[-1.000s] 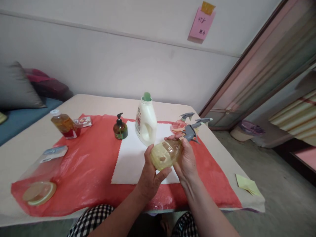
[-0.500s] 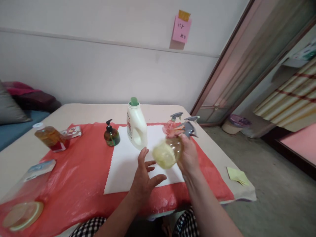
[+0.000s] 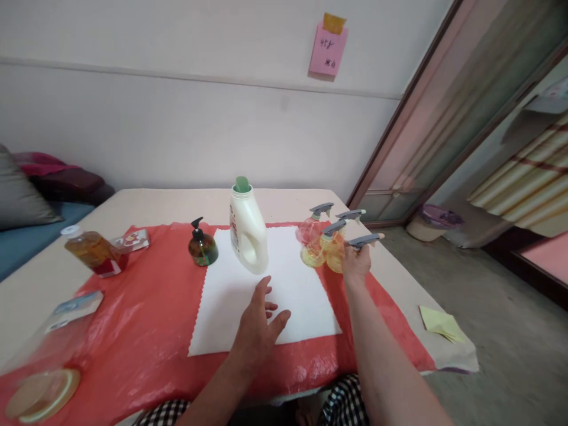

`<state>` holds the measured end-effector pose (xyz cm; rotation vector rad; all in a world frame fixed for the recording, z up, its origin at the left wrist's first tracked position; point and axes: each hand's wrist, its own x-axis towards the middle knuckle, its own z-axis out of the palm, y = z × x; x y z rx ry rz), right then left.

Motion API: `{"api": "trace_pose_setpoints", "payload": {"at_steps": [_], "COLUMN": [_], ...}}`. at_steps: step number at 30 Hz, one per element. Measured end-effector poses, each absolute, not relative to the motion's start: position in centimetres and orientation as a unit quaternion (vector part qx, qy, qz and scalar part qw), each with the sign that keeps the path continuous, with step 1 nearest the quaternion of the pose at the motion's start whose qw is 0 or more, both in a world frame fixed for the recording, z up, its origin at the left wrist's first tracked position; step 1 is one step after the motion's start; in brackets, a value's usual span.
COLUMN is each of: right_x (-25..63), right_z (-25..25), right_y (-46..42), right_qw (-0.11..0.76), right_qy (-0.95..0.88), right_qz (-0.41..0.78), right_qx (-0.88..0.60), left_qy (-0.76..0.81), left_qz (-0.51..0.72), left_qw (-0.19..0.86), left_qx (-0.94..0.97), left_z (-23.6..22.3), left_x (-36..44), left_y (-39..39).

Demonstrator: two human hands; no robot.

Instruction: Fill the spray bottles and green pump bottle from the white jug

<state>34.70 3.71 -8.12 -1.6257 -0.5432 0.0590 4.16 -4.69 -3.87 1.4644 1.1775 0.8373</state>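
At the right of the table, my right hand (image 3: 356, 261) is closed around the neck of a spray bottle (image 3: 364, 240); its grey trigger head shows above my fingers, and its body is mostly hidden. Beside it, a pink spray bottle (image 3: 306, 229) and yellow-orange spray bottles (image 3: 335, 254) stand close together. Over the white cloth (image 3: 228, 319), my left hand (image 3: 261, 322) is open, fingers spread, holding nothing. Just beyond its fingertips stands a white jug with a handle (image 3: 255, 228), a green piece (image 3: 242, 184) in its mouth.
Left of the jug stands a dark pump bottle (image 3: 203, 247). An amber bottle with a white cap (image 3: 93, 251) and a small packet (image 3: 135, 239) are farther left, on or beside the red cover (image 3: 146, 307). Yellow sticky notes (image 3: 441, 323) lie near the table's right edge.
My right hand has carried the spray bottle from over the white cloth to the right, beside the other spray bottles, and set it upright. My left hand stays open, shifted slightly.
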Motion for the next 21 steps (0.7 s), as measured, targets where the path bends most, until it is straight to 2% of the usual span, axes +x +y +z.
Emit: {"api": "trace_pose_setpoints", "payload": {"at_steps": [4, 7, 12, 15, 18, 21], "right_x": [34.5, 34.5, 34.4, 32.3, 27.6, 21.1], "right_z": [-9.6, -9.7, -7.0, -4.8, -3.8, -4.6], "right_y": [4.0, 3.6, 2.3, 1.1, -0.1, -0.8], "right_qw": [0.651, 0.663, 0.685, 0.686, 0.668, 0.613], "right_qy": [-0.256, -0.238, -0.186, -0.228, -0.328, -0.465], "right_qz": [0.054, 0.031, -0.067, -0.08, -0.023, 0.12], "right_qx": [-0.712, -0.71, -0.701, -0.686, -0.667, -0.628], "left_qy": [0.494, 0.492, 0.49, 0.488, 0.494, 0.485], "left_qz": [0.339, 0.33, 0.333, 0.342, 0.403, 0.526], "left_qw": [0.518, 0.517, 0.498, 0.486, 0.483, 0.436], "left_qx": [0.61, 0.618, 0.633, 0.639, 0.6, 0.546], "left_z": [-3.9, -4.0, -4.4, -4.5, -3.9, -2.9], "left_x": [4.1, 4.1, 3.8, 3.8, 3.8, 3.6], "left_y": [-4.5, -4.4, -4.2, -4.1, -4.0, -4.1]}}
